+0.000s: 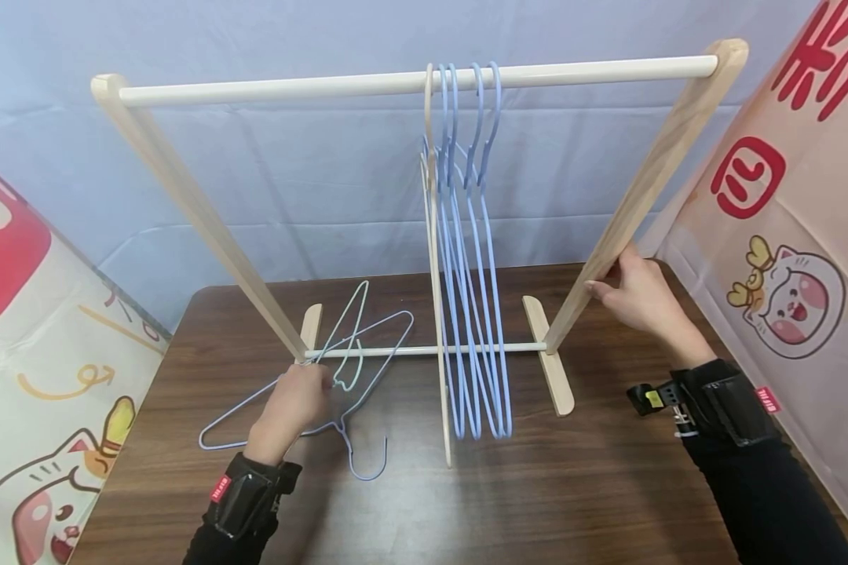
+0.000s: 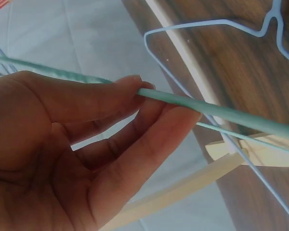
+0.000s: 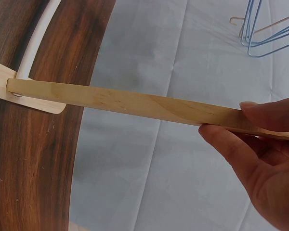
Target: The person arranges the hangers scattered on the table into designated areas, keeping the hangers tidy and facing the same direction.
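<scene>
My left hand (image 1: 293, 408) pinches the wire of a pale green hanger (image 2: 226, 113) between thumb and fingers, low by the left foot of a wooden clothes rack. A blue hanger (image 1: 351, 455) lies on the table around and under that hand, its hook towards me. The right hand (image 1: 639, 294) grips the rack's right upright (image 1: 643, 188) low down, thumb on one side and fingers on the other. From the rack's white top rail (image 1: 290, 85) hang one beige hanger (image 1: 434, 275) and several blue hangers (image 1: 492, 259), bunched right of the middle.
The rack's left upright (image 1: 191, 192) leans outward in the head view. A thin lower bar (image 1: 396, 351) joins the two feet on the brown wooden table (image 1: 509, 502). Blue cloth (image 1: 311, 173) hangs behind, and printed sheets (image 1: 813, 235) flank both sides.
</scene>
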`<state>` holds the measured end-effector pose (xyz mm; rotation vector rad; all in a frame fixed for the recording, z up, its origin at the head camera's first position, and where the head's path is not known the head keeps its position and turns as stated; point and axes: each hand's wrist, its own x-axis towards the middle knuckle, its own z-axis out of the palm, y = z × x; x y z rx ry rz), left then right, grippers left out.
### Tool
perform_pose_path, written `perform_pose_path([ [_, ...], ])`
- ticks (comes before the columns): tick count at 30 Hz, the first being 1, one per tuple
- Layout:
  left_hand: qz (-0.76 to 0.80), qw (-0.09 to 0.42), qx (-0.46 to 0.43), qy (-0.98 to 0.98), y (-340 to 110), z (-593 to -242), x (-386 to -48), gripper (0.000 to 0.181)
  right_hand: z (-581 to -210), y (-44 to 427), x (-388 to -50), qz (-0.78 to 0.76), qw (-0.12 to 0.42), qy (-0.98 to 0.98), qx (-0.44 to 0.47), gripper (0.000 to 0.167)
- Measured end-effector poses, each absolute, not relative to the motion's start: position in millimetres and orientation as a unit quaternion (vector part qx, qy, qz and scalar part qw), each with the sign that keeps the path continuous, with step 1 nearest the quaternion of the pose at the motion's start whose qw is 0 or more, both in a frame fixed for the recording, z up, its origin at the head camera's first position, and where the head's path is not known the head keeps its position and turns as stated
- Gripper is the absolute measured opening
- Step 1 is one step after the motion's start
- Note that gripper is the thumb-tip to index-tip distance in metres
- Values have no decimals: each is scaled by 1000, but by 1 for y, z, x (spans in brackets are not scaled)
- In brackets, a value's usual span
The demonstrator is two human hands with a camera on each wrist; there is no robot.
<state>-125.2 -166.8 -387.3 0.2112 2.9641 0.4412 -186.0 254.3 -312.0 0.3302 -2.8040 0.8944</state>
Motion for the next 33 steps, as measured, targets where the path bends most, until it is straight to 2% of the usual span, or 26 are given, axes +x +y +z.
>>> perform_pose_path([
  [6, 158, 83, 60, 982, -168, -380, -127, 11, -311, 254, -186, 300, 88, -943, 110, 37],
  [14, 155, 79, 53, 983, -170, -375, -128, 16, -311, 255, -185, 303, 89, -942, 111, 38],
  [23, 168, 89, 28, 981, -177, -367, -125, 9, -312, 255, -186, 300, 89, -943, 112, 37],
  [29, 166, 97, 6, 981, -180, -363, -125, 14, -312, 254, -186, 298, 91, -943, 114, 37],
  [33, 158, 81, 3, 984, -180, -362, -127, 18, -311, 254, -186, 299, 91, -943, 114, 37],
])
